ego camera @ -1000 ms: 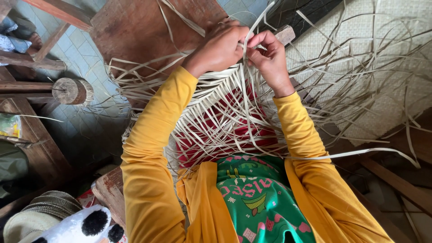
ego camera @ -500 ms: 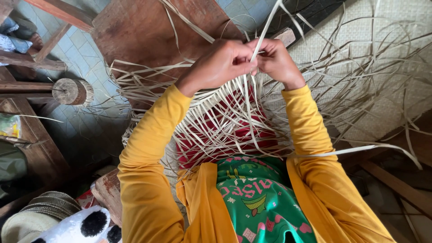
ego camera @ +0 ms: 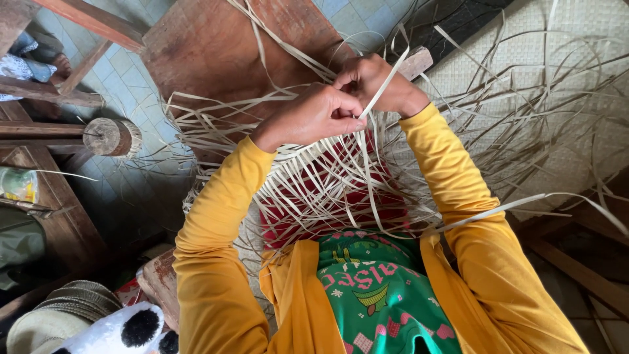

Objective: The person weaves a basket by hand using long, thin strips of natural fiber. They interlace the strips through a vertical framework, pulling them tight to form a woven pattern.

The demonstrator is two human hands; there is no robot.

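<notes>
Head view: left hand (ego camera: 308, 118) and right hand (ego camera: 377, 82) close together, both pinched on pale weaving strip (ego camera: 367, 170) above half-woven basket (ego camera: 314, 190) over lap.

Long mustard-yellow sleeves (ego camera: 216, 242) cover both arms down to the wrists, cloth loose and creased at the elbows. Left hand (ego camera: 311, 118) and right hand (ego camera: 380, 82) bare, no rings or watch visible. Green garment (ego camera: 380, 295) over the lap with pink lettering, small pink and white motifs; yellow cloth folds beside it.
</notes>
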